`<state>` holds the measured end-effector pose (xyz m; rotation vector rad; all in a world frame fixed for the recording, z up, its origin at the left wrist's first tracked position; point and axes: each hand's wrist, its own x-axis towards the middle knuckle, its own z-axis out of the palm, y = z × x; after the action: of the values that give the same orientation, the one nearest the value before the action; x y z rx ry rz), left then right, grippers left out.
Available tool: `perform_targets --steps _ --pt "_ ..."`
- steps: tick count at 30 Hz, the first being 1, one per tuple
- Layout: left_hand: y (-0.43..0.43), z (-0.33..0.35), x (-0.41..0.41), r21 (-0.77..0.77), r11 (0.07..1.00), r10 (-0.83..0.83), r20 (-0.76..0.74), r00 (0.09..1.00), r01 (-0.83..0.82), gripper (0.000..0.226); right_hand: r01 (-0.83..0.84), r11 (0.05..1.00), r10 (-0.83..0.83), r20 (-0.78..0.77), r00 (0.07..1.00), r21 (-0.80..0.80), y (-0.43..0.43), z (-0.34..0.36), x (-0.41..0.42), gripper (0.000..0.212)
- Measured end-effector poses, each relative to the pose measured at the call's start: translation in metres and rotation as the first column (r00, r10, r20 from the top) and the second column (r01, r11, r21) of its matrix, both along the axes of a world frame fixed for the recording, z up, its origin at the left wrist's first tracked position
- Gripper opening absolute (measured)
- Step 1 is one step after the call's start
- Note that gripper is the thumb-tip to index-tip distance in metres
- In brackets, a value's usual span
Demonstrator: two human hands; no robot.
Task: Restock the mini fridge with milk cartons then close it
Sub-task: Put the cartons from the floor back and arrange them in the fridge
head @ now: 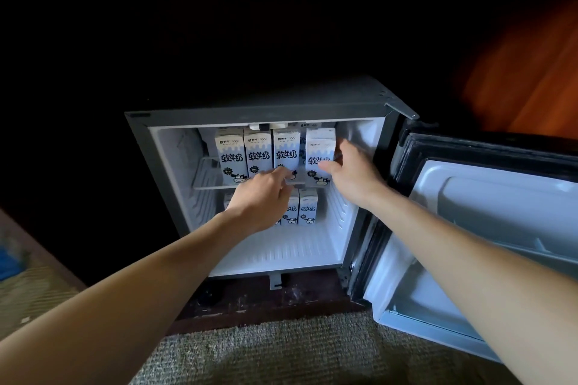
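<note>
The left hand blocks most of the bottom row of white-and-blue milk cartons — no way to count what sits behind it, and I can't tell if its curled fingers hold anything. Fingers of the right hand partly disappear round the far side of the rightmost top-shelf white-and-blue carton. The white-lined fridge door runs off the right edge. Blurry blue thing at far left — can't name it. Small print on the cartons is unreadable.
</note>
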<state>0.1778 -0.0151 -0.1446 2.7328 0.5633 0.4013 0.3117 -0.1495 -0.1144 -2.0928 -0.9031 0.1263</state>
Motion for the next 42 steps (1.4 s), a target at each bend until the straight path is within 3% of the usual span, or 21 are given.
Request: perform_targets --steps 7,11,18,27,33,42 --pt "0.009 -0.009 -0.007 0.041 0.999 -0.033 -0.043 0.999 0.035 0.032 0.085 0.996 -0.085 0.02 0.996 -0.01 0.018 -0.012 0.005 0.006" --pt "0.008 -0.01 -0.006 0.058 0.998 -0.028 -0.057 0.998 0.031 0.037 0.129 0.991 -0.129 -0.01 0.992 -0.021 0.026 -0.017 0.008 0.015" --pt "0.009 -0.013 -0.005 0.068 0.997 -0.023 -0.048 0.999 0.026 0.04 0.102 0.989 -0.094 0.077 0.993 -0.105 0.033 -0.027 0.011 0.026" --pt "0.011 -0.012 -0.007 0.057 0.998 -0.007 -0.057 0.998 0.01 0.041 0.157 0.976 -0.119 0.231 0.966 -0.152 0.036 -0.033 0.012 0.02" --pt "0.006 -0.011 -0.007 0.08 0.997 -0.018 -0.073 0.997 0.024 0.042 0.206 0.952 -0.145 0.262 0.954 -0.225 0.034 -0.046 0.01 0.016" --pt "0.01 -0.012 -0.011 0.14 0.989 -0.02 -0.131 0.991 0.039 0.04 0.169 0.947 -0.092 0.275 0.957 -0.274 0.027 -0.045 0.005 0.026"
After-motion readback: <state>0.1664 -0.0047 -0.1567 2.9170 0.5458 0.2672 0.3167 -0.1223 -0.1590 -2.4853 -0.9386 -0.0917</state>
